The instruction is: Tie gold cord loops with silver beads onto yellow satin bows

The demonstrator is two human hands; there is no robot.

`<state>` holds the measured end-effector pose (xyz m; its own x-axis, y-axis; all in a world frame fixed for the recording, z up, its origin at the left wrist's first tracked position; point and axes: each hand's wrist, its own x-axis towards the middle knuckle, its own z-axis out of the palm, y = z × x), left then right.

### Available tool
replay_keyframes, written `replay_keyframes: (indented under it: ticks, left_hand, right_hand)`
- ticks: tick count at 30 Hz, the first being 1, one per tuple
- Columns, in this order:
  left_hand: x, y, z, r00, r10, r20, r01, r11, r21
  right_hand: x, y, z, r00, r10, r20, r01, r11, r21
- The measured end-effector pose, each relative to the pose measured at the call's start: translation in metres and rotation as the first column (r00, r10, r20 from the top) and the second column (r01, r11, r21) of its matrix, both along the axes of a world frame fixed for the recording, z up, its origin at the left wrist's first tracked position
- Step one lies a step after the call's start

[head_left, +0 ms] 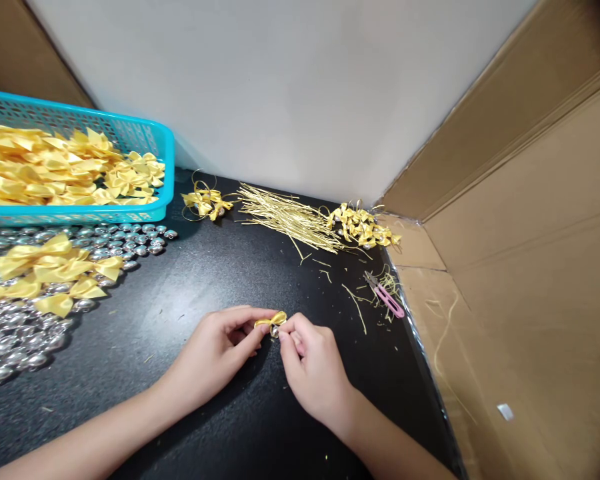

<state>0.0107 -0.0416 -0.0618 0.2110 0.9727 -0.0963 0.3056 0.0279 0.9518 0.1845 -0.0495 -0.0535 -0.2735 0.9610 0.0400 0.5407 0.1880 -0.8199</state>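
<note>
A small yellow ribbon bow (279, 319) is held just above the black tabletop, pinched between the thumb and fingers of my left hand (227, 340). Below its middle hangs a small silver bell (275, 331). My right hand (313, 357) is closed at the bow's right side, its thumb and index fingertip meeting by the bell. Whether those fingertips grip the bell or a thin tie there is too small to make out.
A turquoise basket (75, 213) of yellow bows stands at the left. Before it lie silver bells (17, 343) and loose bows (63, 267). Gold ties (287, 217) lie at the back between finished-looking bow piles (363, 225). Pink-handled snips (387, 297) rest near the right edge, beside cardboard (530, 233).
</note>
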Motion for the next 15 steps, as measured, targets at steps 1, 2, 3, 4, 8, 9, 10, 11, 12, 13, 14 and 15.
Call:
replay_keyframes:
  ticks: [1,2,3,4,8,9,10,11,12,13,14,15]
  left_hand:
    - [0.0001,-0.0001,0.0003,1.000,-0.001,0.000,0.001,1.000,0.005]
    - [0.0003,-0.0001,0.0006,1.000,-0.003,0.001,0.003,1.000,0.008]
    - [0.0005,0.0000,0.0009,1.000,-0.003,0.002,0.003,1.000,0.011]
    - [0.0007,0.0003,0.0012,1.000,-0.002,0.002,0.002,1.000,0.013]
    - [0.0012,0.0017,0.0023,1.000,0.007,-0.004,-0.007,1.000,0.025]
    - [0.0013,0.0018,0.0024,1.000,0.006,-0.006,-0.006,1.000,0.027]
    - [0.0014,0.0017,0.0023,1.000,0.005,-0.009,-0.004,1.000,0.028]
    - [0.0014,0.0014,0.0021,1.000,0.004,-0.013,-0.004,1.000,0.026]
    - [0.0014,0.0010,0.0018,1.000,0.003,-0.017,-0.003,1.000,0.024]
    - [0.0014,0.0006,0.0014,1.000,0.005,-0.020,-0.005,1.000,0.022]
    - [0.0014,0.0001,0.0011,1.000,0.007,-0.021,-0.006,1.000,0.019]
    - [0.0013,-0.0003,0.0008,1.000,0.007,-0.020,-0.007,1.000,0.017]
  right_hand:
    - [-0.0002,-0.0001,0.0001,1.000,0.001,0.002,-0.001,1.000,-0.002]
    - [-0.0004,-0.0001,0.0003,1.000,0.001,0.004,-0.001,1.000,-0.005]
    - [-0.0005,0.0000,0.0004,1.000,0.001,0.006,-0.001,1.000,-0.007]
    - [-0.0005,0.0001,0.0005,1.000,0.001,0.007,-0.001,1.000,-0.007]
    - [0.0002,0.0007,0.0007,1.000,-0.001,0.007,0.001,1.000,-0.005]
    - [0.0004,0.0007,0.0007,1.000,-0.002,0.007,0.002,1.000,-0.005]
    - [0.0005,0.0008,0.0006,1.000,-0.002,0.007,0.002,1.000,-0.006]
    - [0.0005,0.0007,0.0007,1.000,-0.002,0.007,0.002,1.000,-0.006]
    - [0.0003,0.0006,0.0007,1.000,-0.002,0.006,0.002,1.000,-0.005]
    - [0.0001,0.0005,0.0007,1.000,-0.002,0.005,0.002,1.000,-0.003]
    - [-0.0001,0.0003,0.0008,1.000,-0.002,0.005,0.002,1.000,0.000]
    - [-0.0004,0.0000,0.0008,1.000,-0.002,0.005,0.002,1.000,0.001]
